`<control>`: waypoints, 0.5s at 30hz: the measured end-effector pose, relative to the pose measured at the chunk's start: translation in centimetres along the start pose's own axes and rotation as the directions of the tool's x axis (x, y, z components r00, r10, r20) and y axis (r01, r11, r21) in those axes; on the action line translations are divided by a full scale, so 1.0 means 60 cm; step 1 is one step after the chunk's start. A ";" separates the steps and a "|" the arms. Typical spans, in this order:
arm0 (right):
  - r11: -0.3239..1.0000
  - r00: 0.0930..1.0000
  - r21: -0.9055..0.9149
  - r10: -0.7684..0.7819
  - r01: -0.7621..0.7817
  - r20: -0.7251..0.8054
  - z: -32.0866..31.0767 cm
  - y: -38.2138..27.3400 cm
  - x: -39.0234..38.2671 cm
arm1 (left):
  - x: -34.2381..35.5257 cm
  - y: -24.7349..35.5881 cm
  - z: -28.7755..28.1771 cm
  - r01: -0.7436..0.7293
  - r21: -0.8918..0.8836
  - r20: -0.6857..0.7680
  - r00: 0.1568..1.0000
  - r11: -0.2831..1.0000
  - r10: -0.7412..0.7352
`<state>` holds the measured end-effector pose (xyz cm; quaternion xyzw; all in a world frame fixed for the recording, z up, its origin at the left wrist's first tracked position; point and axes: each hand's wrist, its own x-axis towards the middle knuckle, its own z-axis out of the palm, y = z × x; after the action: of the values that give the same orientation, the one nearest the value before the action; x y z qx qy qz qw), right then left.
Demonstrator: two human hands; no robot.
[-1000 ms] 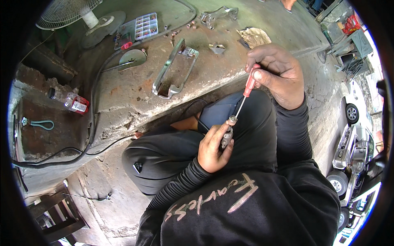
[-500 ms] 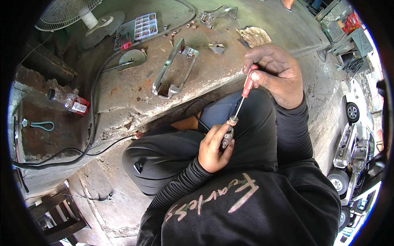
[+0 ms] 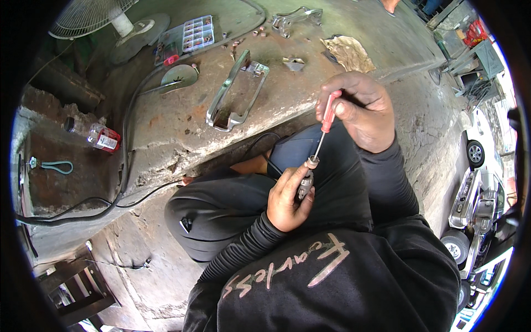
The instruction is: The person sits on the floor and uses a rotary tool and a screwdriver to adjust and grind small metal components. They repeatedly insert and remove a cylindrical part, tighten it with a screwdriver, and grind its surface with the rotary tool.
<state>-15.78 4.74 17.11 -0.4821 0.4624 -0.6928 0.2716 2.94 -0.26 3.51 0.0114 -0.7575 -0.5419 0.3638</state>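
Rough, stained concrete forms a raised ledge [image 3: 177,130] before the seated person, and a silvery metal frame [image 3: 227,86] lies near its edge. Left of the frame rests a round, pale disc [image 3: 180,77]; beyond the frame and also to the left is a clear compartment box [image 3: 198,34], with a fan [image 3: 123,25] farther off that way. Just right of the frame's far end sits a small grey metal piece [image 3: 293,63], and farther to that side lies a crumpled tan cloth [image 3: 349,52]. Right of the frame and a little nearer the person, the right hand [image 3: 364,113] has its grip closed on the red handle of a screwdriver [image 3: 328,117], whose thin shaft slants down to the ring-shaped end of a dark metal part [image 3: 305,187]; how far the tip enters cannot be told. That part is to the right of the frame, on the person's side, over the lap, with the left hand's [image 3: 287,205] grip wrapped around it.
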 end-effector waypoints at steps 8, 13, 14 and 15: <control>0.988 0.981 0.022 -0.147 0.151 -0.125 0.043 0.038 -0.020 | -0.002 -0.002 0.002 -0.047 0.011 0.015 0.999 0.999 0.047; 0.967 0.967 0.182 -0.136 0.176 -0.214 0.083 0.032 -0.033 | -0.007 -0.003 0.000 0.013 0.025 -0.046 0.999 1.000 -0.012; 0.966 0.975 0.201 -0.128 0.164 -0.182 0.083 0.033 -0.033 | -0.008 -0.003 0.000 0.028 0.025 -0.055 0.998 0.999 -0.027; 0.964 0.982 0.221 -0.118 0.150 -0.150 0.084 0.035 -0.035 | -0.006 -0.004 0.002 -0.006 0.027 -0.072 0.997 1.000 0.008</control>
<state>-10.51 3.67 14.90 -0.4292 0.3623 -0.7899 0.2460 3.05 -0.11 3.09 0.0330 -0.7511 -0.5298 0.3925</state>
